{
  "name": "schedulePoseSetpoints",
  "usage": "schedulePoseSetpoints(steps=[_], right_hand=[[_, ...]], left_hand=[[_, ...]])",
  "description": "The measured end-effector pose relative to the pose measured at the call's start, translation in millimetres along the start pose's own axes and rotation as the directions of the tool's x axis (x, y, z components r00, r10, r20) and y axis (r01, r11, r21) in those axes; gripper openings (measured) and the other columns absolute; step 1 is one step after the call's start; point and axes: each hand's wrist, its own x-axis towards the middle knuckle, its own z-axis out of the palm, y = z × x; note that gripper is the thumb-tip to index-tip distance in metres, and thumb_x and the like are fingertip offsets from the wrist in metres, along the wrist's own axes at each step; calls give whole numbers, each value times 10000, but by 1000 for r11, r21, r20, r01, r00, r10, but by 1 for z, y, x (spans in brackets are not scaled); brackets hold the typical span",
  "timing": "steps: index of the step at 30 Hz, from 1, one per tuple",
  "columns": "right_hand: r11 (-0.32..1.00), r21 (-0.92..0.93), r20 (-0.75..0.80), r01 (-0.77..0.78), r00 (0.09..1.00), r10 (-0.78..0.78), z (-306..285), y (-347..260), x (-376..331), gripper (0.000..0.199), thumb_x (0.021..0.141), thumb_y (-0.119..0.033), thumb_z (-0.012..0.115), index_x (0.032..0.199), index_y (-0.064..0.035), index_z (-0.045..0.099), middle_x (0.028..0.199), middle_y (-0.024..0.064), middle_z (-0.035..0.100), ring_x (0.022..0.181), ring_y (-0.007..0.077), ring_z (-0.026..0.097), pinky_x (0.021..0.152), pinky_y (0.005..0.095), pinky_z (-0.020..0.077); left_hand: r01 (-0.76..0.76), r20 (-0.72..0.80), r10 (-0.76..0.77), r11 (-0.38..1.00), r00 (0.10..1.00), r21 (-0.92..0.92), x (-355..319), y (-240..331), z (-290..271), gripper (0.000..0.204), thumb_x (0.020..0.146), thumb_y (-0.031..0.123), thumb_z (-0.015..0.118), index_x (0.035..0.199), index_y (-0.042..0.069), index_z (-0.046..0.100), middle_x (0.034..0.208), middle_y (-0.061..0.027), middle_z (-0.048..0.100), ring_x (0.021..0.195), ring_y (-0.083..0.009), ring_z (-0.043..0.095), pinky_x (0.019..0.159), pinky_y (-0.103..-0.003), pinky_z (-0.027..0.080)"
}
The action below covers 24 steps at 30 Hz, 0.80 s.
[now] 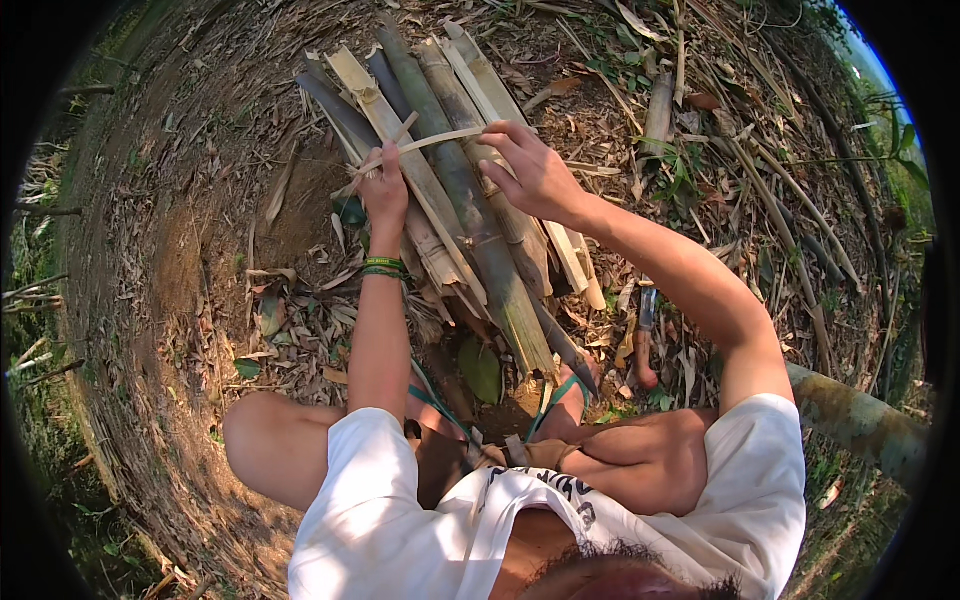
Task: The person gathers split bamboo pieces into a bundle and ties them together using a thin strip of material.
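A bundle of split bamboo pieces (440, 120), some pale and some green-grey, lies lengthwise in front of me. Across its upper part runs a thin pale bamboo strip (440, 138), slightly curved. My left hand (384, 195) is closed on the strip at the bundle's left side, where a short strip end sticks up past the thumb. Over the right side of the bundle is my right hand (533, 178); its fingertips meet the strip's other end, while the thumb stands apart from the fingers. What passes under the right fingers is partly hidden.
A knife (645, 335) with a wooden handle lies right of the bundle, by my right foot. A bamboo stump (658, 115) stands or lies farther right. A thick pole (860, 420) sits beyond my right knee. Dry leaves (290, 330) and stalks cover the ground.
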Motion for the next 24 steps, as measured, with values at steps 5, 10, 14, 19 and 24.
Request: schedulePoseSetpoints(steps=[5, 10, 14, 19, 24], right_hand=[[997, 69, 17, 21, 1000, -22, 39, -18, 63, 382, 936, -353, 646, 1153, -39, 661, 1146, 170, 621, 994, 365, 627, 875, 454, 513], [894, 246, 98, -374, 927, 361, 81, -27, 99, 404, 928, -413, 635, 894, -29, 756, 940, 164, 698, 845, 352, 657, 807, 439, 521], [817, 362, 59, -449, 886, 460, 98, -33, 105, 328, 955, -316, 626, 901, -16, 747, 882, 168, 685, 779, 323, 658, 758, 409, 510], [774, 427, 93, -468, 874, 477, 103, -30, 109, 306, 1007, -266, 581, 976, 9, 711, 785, 138, 695, 722, 216, 641, 699, 349, 502], [725, 540, 83, -428, 884, 460, 120, -32, 114, 335, 1044, -253, 516, 958, 23, 684, 827, 110, 729, 768, 184, 676, 738, 346, 523]], left_hand=[[-21, -32, 19, 998, 999, -65, 0, 2, -2, 471, 1013, 320, 579, 699, 4, 426, 617, -29, 375, 625, -139, 367, 594, -347, 353], [-114, -39, 117, 991, 992, 67, 4, 5, -2, 461, 1016, 326, 574, 717, -17, 501, 620, -161, 487, 583, -211, 467, 588, -397, 408], [-20, -12, 21, 997, 1000, 70, 10, 5, -7, 432, 1034, 366, 498, 810, 3, 565, 701, -181, 563, 653, -310, 551, 669, -420, 432], [-54, 22, 51, 987, 998, 149, 9, -1, -7, 399, 1045, 357, 381, 1085, 49, 630, 913, -166, 597, 942, -348, 563, 924, -448, 371], [-94, -80, 124, 948, 989, 305, 4, -2, -2, 513, 1042, 335, 352, 1491, 118, 471, 1225, -143, 580, 1177, -329, 515, 1014, -451, 368]])
